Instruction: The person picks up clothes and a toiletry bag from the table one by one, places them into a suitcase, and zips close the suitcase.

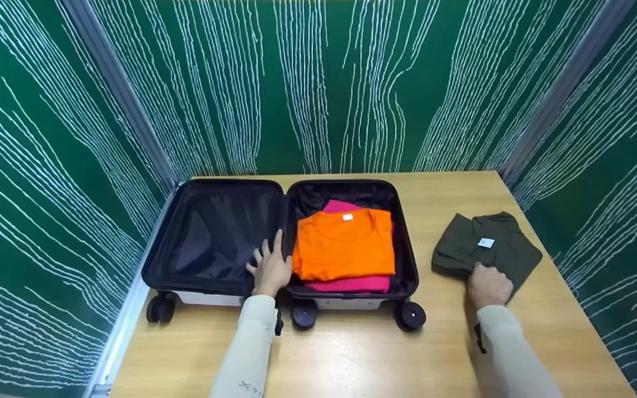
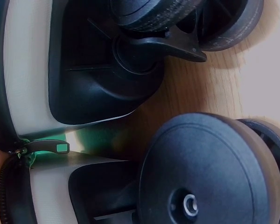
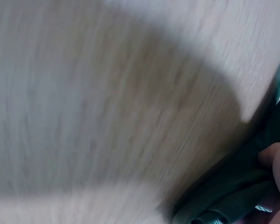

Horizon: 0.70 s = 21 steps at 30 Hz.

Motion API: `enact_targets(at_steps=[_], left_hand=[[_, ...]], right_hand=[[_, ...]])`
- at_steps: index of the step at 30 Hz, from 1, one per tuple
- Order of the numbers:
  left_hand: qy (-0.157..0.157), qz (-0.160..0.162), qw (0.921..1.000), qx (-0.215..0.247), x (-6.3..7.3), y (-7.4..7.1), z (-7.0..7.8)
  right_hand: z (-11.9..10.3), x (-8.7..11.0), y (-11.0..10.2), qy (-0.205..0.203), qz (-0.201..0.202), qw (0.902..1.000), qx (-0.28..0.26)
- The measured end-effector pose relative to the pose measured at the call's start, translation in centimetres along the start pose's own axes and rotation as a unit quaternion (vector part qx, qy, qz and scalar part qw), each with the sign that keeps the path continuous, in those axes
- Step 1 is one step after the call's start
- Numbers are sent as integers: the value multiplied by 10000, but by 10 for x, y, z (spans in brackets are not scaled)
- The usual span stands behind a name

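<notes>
An opened suitcase (image 1: 216,290) lies with both halves flat on the table. In its right half sits a folded orange T-shirt (image 1: 346,249) with a white neck label, on top of pink clothing (image 1: 351,284). My left hand (image 1: 272,270) rests with spread fingers at the seam between the halves, beside the orange shirt. To the right, my right hand (image 1: 490,284) grips the near edge of a dark green shirt (image 1: 509,243), which has a white tag. Close up in the right wrist view, curled fingers hold the bunched green cloth (image 3: 238,186).
The suitcase's left half (image 1: 213,237) shows a dark lining. Black wheels (image 1: 410,315) stick out from its near side. A zipper pull (image 2: 49,146) hangs between the halves in the left wrist view. Green walls (image 1: 351,83) with white streaks enclose the wooden table (image 1: 346,354).
</notes>
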<state>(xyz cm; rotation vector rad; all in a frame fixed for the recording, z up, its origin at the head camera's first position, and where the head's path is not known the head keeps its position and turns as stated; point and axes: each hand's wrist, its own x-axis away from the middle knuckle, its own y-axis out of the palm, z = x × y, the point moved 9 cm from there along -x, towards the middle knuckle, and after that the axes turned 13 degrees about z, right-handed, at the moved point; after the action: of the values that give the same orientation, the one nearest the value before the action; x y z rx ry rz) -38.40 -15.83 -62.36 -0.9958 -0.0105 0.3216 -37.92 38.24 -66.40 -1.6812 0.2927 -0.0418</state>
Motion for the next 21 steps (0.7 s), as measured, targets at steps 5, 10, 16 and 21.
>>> enact_targets(at_steps=[5,10,16,21], left_hand=[[7,14,10000,-12,0,1,0],[4,-16,10000,18,0,3,-1],[-28,-39,10000,8,0,2,-2],[-12,-47,10000,-15,-1,1,-2]], right_hand=[[3,1,0,36,56,9999,-97],[5,0,0,87,91,9998,-152],[3,-1,-3,181,60,9997,-183],[-1,-1,-5,220,4,9991,-353]])
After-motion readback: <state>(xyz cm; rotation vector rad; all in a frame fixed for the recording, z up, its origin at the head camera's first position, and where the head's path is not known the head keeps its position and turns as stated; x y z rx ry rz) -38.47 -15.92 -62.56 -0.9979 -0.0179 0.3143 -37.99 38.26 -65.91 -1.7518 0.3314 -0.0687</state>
